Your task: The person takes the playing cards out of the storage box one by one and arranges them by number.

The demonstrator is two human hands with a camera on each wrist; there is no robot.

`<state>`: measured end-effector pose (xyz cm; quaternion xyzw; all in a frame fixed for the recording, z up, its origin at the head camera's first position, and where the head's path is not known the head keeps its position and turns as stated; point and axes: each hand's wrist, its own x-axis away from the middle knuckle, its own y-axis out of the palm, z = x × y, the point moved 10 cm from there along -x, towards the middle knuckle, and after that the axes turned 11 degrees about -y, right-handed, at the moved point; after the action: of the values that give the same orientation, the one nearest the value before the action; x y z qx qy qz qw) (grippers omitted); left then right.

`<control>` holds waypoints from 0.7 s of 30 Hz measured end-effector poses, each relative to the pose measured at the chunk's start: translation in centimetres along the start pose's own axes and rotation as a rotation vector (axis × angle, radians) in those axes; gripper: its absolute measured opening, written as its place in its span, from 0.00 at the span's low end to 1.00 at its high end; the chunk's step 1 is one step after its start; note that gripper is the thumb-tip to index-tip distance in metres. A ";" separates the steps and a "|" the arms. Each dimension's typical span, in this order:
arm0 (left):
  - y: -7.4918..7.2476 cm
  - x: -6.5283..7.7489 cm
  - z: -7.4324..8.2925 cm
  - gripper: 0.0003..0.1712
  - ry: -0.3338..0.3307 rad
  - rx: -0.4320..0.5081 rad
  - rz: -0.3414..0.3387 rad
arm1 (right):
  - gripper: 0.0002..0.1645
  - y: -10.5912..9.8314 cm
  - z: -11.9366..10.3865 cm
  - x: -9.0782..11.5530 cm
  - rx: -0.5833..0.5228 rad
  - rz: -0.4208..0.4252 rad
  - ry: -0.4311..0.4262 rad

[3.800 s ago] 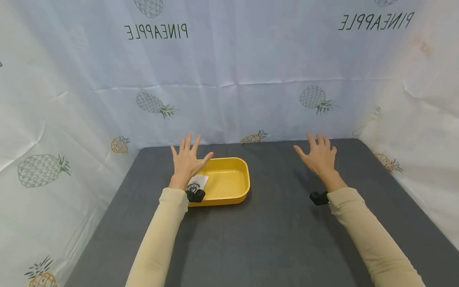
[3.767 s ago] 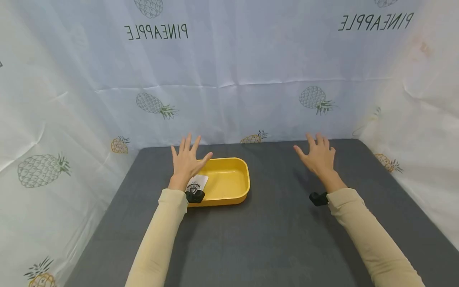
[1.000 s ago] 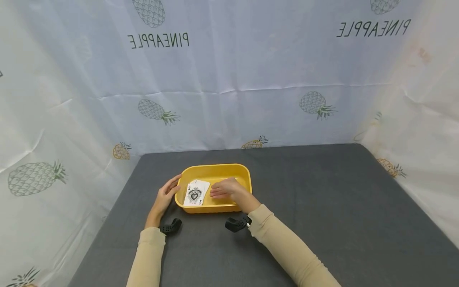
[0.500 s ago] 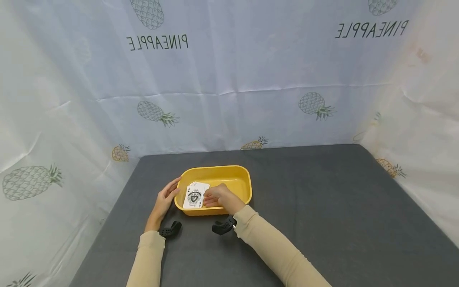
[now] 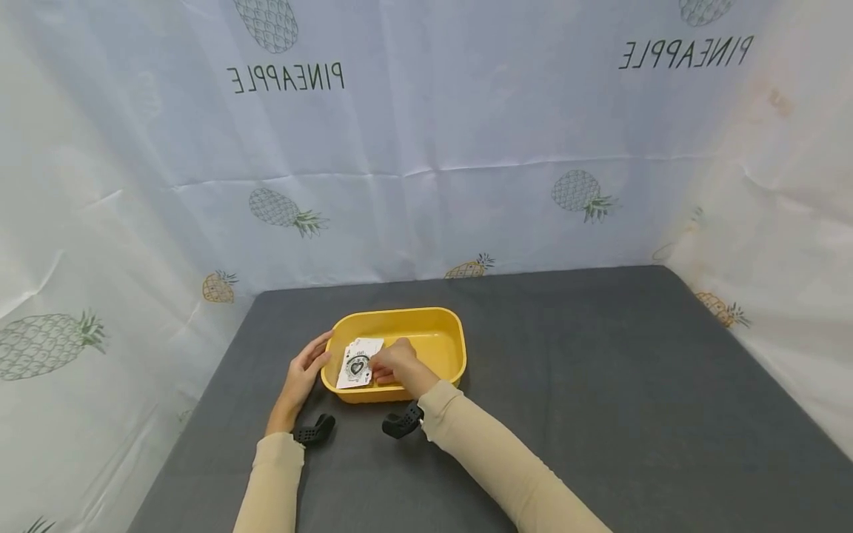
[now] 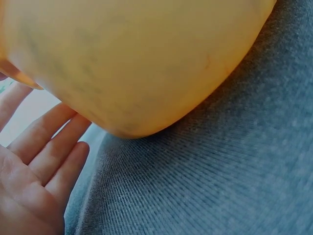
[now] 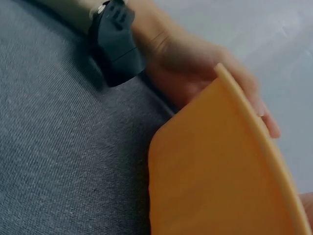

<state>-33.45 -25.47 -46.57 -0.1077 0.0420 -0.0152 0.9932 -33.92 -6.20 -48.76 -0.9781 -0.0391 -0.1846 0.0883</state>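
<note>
In the head view, a yellow plastic tray (image 5: 433, 348) stands on the dark cloth. A small pile of white playing cards (image 5: 356, 364) lies in its left half, an ace of spades on top. My right hand (image 5: 397, 364) reaches over the near rim, curled fingers pinching the pile's right edge; the tray wall hides part of the grip in the right wrist view. My left hand (image 5: 301, 379) rests at the tray's left end. In the left wrist view, its fingers (image 6: 54, 142) are fairly straight against the outer wall.
Dark cloth (image 5: 566, 385) covers the table around the tray. White curtains printed with pineapples (image 5: 426, 111) hang behind and at both sides. Each wrist wears a black camera (image 5: 403, 420); the left wrist camera (image 5: 315, 429) sits just in front of the tray.
Both hands have come from spread above the table to the tray. Over the last second my right hand has slid left to the cards, and the top card has tilted slightly.
</note>
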 end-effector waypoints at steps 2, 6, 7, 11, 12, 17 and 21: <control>0.0 -0.1 0.0 0.26 0.002 -0.004 -0.002 | 0.14 0.2 -0.2 -0.1 0.058 0.014 -0.007; -0.1 -0.1 0.0 0.27 -0.012 -0.013 0.001 | 0.13 0.6 -0.2 -0.4 0.121 0.000 -0.003; -0.1 -0.2 0.0 0.27 -0.014 -0.009 0.001 | 0.12 0.6 -0.1 -0.5 0.120 -0.003 -0.001; 0.1 -0.2 0.1 0.27 -0.023 -0.001 -0.001 | 0.12 0.2 0.2 -0.9 0.097 0.015 0.018; 0.1 -0.2 0.1 0.27 -0.025 0.000 -0.002 | 0.13 0.0 0.2 -1.0 0.098 0.023 0.021; 0.1 -0.1 0.2 0.27 -0.019 0.008 0.000 | 0.16 -1.2 -0.2 -1.0 0.136 0.048 0.012; 0.0 0.0 0.3 0.26 -0.008 0.015 -0.001 | 0.14 -2.1 -0.8 -0.6 0.155 0.042 0.000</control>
<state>-33.38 -25.38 -46.23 -0.1003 0.0377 -0.0155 0.9941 -34.95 -4.35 -47.90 -0.9689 -0.0328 -0.1790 0.1674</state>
